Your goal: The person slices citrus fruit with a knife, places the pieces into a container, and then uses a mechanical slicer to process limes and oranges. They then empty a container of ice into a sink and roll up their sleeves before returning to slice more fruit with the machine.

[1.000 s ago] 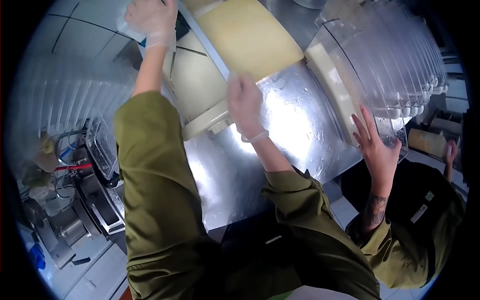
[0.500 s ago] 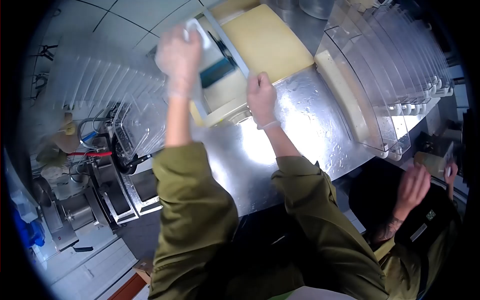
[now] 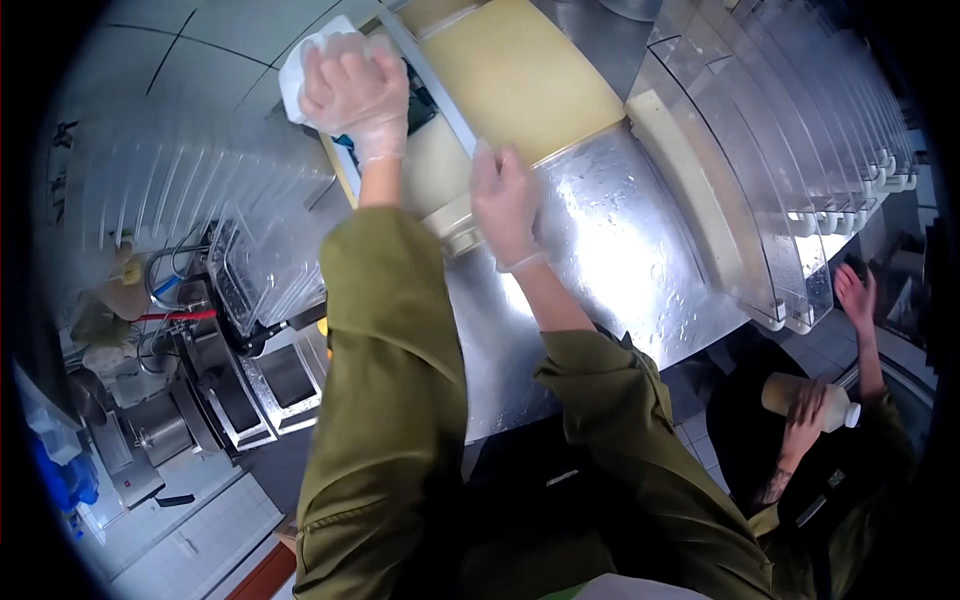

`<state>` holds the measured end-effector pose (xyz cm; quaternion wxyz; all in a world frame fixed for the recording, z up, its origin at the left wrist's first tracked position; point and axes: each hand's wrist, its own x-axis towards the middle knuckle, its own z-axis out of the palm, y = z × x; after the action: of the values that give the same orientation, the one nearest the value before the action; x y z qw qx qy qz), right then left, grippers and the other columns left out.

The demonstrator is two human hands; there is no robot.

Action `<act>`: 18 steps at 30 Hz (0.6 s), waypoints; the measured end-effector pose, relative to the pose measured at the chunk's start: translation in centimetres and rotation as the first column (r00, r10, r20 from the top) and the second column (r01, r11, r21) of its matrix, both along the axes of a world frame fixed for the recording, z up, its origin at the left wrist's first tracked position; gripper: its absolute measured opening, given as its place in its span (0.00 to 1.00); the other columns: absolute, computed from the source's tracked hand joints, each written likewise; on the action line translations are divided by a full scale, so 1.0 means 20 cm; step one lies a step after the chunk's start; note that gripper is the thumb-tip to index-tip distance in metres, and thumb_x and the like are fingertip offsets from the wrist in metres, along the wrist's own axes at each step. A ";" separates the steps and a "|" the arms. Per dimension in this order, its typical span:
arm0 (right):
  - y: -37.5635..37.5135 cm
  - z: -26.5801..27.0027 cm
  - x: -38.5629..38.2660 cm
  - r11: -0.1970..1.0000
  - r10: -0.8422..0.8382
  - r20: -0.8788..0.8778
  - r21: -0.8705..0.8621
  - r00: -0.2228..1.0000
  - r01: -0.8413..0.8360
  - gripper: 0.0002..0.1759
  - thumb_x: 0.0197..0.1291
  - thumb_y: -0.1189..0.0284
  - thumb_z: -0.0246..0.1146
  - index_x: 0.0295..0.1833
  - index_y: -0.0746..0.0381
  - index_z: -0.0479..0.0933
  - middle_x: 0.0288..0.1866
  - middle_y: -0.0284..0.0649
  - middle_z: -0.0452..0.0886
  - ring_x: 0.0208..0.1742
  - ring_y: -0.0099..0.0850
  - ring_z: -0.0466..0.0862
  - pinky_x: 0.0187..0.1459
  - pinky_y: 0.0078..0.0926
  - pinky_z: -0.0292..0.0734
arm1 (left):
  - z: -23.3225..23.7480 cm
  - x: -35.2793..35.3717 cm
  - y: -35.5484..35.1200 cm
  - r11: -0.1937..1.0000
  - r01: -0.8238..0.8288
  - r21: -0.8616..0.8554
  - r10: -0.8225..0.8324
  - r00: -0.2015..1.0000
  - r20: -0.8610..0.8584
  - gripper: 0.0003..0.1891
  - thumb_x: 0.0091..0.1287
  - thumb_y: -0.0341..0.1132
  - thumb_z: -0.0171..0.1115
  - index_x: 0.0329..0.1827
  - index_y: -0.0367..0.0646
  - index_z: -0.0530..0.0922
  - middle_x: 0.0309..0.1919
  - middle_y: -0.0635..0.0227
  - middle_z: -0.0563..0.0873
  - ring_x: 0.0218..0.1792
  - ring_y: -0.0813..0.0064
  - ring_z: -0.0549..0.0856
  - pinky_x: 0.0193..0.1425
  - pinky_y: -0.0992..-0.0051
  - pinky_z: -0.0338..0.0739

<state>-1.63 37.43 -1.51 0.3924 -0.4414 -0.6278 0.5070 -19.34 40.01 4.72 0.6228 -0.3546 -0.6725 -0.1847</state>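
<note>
My left hand, in a clear disposable glove, presses its curled fingers on a folded white cloth at the upper left. Under and beside that wrist is a dark teal object, partly hidden. My right hand, gloved too, is closed in a fist at the near end of a long, flat grey metal strip. Whether this strip is a blade or a fixed edge I cannot make out. A yellowish cutting board lies to the strip's right, on the wet steel counter.
Clear upright panels with white feet line the right side. Clear plastic containers and steel bins stand at the left. At the lower right a co-worker's hand holds a white-capped bottle.
My left hand and the cloth have moved left, and the hand looks less blurred. My right hand has shifted slightly left. The co-worker's hands have moved, and the bottle shows more fully.
</note>
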 end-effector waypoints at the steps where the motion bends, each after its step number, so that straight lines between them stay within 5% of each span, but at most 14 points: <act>1: -0.01 -0.01 -0.01 1.000 -0.010 -0.046 -0.021 0.999 0.009 0.14 0.63 0.64 0.58 0.31 0.63 0.69 0.27 0.51 0.75 0.32 0.53 0.76 0.36 0.47 0.71 | 0.00 -0.03 0.01 1.000 0.000 -0.011 0.000 1.000 -0.023 0.13 0.56 0.40 0.59 0.43 0.50 0.78 0.41 0.72 0.81 0.54 0.62 0.79 0.51 0.62 0.65; 4: -0.01 0.04 0.00 0.996 0.058 0.008 -0.075 0.998 -0.057 0.14 0.64 0.65 0.57 0.31 0.63 0.69 0.27 0.50 0.74 0.32 0.52 0.76 0.36 0.47 0.71 | 0.01 -0.11 0.02 0.999 0.022 -0.032 -0.023 0.999 -0.030 0.13 0.52 0.41 0.60 0.41 0.50 0.78 0.40 0.71 0.80 0.54 0.60 0.78 0.51 0.61 0.66; 12: 0.03 0.01 0.04 0.989 0.086 0.041 0.120 0.995 -0.091 0.14 0.65 0.65 0.57 0.31 0.63 0.69 0.27 0.48 0.75 0.32 0.51 0.77 0.36 0.45 0.71 | 0.04 -0.45 0.20 0.981 -0.123 -0.150 0.125 0.992 0.002 0.14 0.53 0.42 0.59 0.41 0.50 0.80 0.42 0.70 0.80 0.55 0.59 0.77 0.53 0.56 0.67; 15: 0.14 -0.12 0.05 0.958 0.245 -0.058 0.170 0.968 -0.232 0.09 0.62 0.67 0.58 0.34 0.62 0.73 0.27 0.45 0.77 0.33 0.47 0.79 0.36 0.44 0.74 | -0.01 -0.52 0.20 0.996 -0.018 -0.093 0.015 0.999 -0.029 0.14 0.53 0.41 0.59 0.41 0.49 0.80 0.43 0.70 0.80 0.56 0.58 0.76 0.53 0.55 0.67; 16: 0.35 -0.17 0.08 0.757 0.627 0.322 -0.032 0.710 -0.653 0.12 0.68 0.70 0.51 0.42 0.64 0.77 0.36 0.47 0.82 0.42 0.38 0.82 0.46 0.32 0.75 | 0.00 -0.52 0.20 0.997 -0.014 -0.081 0.012 1.000 -0.025 0.14 0.53 0.41 0.59 0.41 0.49 0.80 0.43 0.70 0.80 0.56 0.58 0.76 0.52 0.55 0.67; 18: 0.54 -0.33 -0.05 0.797 0.489 0.231 0.273 0.841 -0.539 0.15 0.66 0.68 0.52 0.50 0.65 0.77 0.50 0.49 0.80 0.55 0.40 0.79 0.55 0.35 0.74 | 0.01 -0.50 0.20 0.996 -0.011 -0.091 0.009 1.000 -0.015 0.13 0.53 0.40 0.60 0.41 0.48 0.79 0.42 0.69 0.80 0.55 0.57 0.77 0.51 0.55 0.68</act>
<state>-2.62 48.25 -8.08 0.2593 -0.2191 -0.8268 0.4486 -29.26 43.91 4.91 0.6117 -0.3807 -0.6775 -0.1481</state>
